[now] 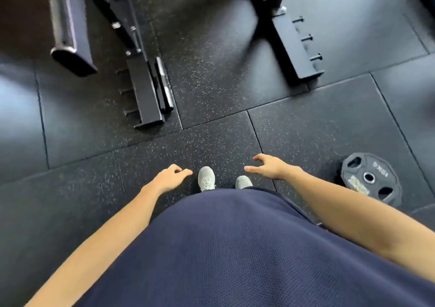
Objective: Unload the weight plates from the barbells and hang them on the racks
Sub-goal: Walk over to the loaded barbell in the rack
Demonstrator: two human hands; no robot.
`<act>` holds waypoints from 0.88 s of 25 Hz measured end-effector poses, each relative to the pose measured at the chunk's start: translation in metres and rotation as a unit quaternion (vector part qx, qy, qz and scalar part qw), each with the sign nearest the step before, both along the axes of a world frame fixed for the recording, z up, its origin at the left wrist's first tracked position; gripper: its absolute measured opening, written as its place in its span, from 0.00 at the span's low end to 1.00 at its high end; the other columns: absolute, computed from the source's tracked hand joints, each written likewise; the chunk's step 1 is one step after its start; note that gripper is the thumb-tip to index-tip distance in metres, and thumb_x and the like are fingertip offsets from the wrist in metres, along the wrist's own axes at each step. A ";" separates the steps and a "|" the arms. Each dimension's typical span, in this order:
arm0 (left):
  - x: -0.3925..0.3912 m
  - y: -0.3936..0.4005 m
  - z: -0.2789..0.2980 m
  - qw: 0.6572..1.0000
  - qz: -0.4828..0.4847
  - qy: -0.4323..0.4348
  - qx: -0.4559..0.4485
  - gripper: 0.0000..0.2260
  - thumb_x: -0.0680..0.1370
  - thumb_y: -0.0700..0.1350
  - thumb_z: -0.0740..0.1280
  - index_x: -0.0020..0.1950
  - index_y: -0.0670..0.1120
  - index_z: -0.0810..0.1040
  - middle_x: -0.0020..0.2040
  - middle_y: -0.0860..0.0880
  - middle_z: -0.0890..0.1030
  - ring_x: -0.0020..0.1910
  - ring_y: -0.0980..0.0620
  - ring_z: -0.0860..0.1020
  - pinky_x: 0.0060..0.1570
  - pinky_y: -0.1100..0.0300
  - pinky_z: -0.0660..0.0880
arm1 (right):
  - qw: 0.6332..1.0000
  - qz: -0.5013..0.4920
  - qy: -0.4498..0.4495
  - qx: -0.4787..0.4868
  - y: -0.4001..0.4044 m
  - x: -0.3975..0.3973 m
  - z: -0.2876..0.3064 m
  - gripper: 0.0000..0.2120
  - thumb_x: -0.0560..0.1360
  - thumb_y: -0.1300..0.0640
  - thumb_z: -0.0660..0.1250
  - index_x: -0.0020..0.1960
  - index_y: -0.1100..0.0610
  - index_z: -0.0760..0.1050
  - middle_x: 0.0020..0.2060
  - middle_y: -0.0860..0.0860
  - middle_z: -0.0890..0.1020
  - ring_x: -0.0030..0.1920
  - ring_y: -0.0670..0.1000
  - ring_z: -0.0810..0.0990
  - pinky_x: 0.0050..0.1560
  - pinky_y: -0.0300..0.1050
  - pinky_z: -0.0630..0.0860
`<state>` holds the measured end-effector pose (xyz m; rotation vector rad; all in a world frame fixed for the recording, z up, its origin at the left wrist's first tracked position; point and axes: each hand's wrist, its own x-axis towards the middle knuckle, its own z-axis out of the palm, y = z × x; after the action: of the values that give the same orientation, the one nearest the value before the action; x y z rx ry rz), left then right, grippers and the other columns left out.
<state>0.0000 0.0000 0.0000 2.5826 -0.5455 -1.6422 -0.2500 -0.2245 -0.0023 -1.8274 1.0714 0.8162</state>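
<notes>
Plate: one black weight plate (pixel 370 179) lies flat on the floor at lower right of the frame, just right of the person's right forearm.
Handling: likely heavy, rigid, rubber-coated (so not very slippery); the three cut-out slots around its hub look the best handholds.
Left hand (pixel 170 177): empty, fingers loosely spread.
Right hand (pixel 270 166): empty, fingers spread and relaxed, near the plate but apart from it.
Floor (pixel 211 71): speckled dark rubber tiles, grippy underfoot by the look.
Racks: black rack frames with pegs, one at upper left (pixel 143 94), one at upper right (pixel 299 47).
</notes>
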 end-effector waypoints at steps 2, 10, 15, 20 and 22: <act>-0.017 0.020 0.003 0.996 0.090 0.011 0.007 0.28 0.73 0.68 0.61 0.67 0.53 0.69 0.68 0.48 0.73 0.55 0.49 0.70 0.52 0.52 0.64 | 0.998 0.060 -0.008 0.012 -0.003 0.016 0.005 0.40 0.68 0.29 0.63 0.72 0.51 0.64 0.71 0.51 0.69 0.70 0.55 0.69 0.70 0.56 0.64; -0.104 0.122 0.008 0.914 0.405 -0.015 -0.017 0.36 0.68 0.72 0.61 0.70 0.53 0.66 0.70 0.47 0.70 0.66 0.46 0.69 0.56 0.51 0.65 | 0.960 0.275 -0.030 0.050 0.012 0.095 0.005 0.38 0.70 0.33 0.66 0.72 0.54 0.65 0.70 0.54 0.70 0.66 0.55 0.72 0.64 0.48 0.68; -0.121 0.182 0.002 0.851 0.525 -0.025 -0.025 0.32 0.69 0.71 0.62 0.66 0.53 0.69 0.67 0.48 0.73 0.59 0.48 0.71 0.56 0.52 0.67 | 0.914 0.399 -0.042 0.067 0.067 0.164 0.008 0.42 0.68 0.29 0.64 0.72 0.54 0.64 0.71 0.53 0.69 0.68 0.55 0.70 0.66 0.50 0.67; -0.083 0.254 0.002 0.816 0.576 -0.032 -0.034 0.30 0.70 0.70 0.62 0.65 0.52 0.70 0.64 0.49 0.74 0.59 0.49 0.71 0.55 0.53 0.67 | 0.885 0.457 -0.045 0.073 0.150 0.245 0.005 0.42 0.68 0.29 0.64 0.73 0.54 0.63 0.72 0.53 0.68 0.69 0.54 0.70 0.69 0.53 0.66; -0.056 0.286 0.005 0.810 0.584 -0.031 -0.046 0.31 0.71 0.70 0.61 0.66 0.52 0.69 0.62 0.51 0.73 0.58 0.50 0.71 0.54 0.53 0.66 | 0.883 0.461 -0.051 0.071 0.181 0.277 0.004 0.41 0.70 0.31 0.64 0.73 0.55 0.63 0.72 0.52 0.67 0.69 0.54 0.69 0.69 0.52 0.66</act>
<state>-0.0563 0.2857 0.0051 2.0435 0.8230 -0.9924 0.0275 -0.0438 0.0013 -2.2019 -0.0083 1.2661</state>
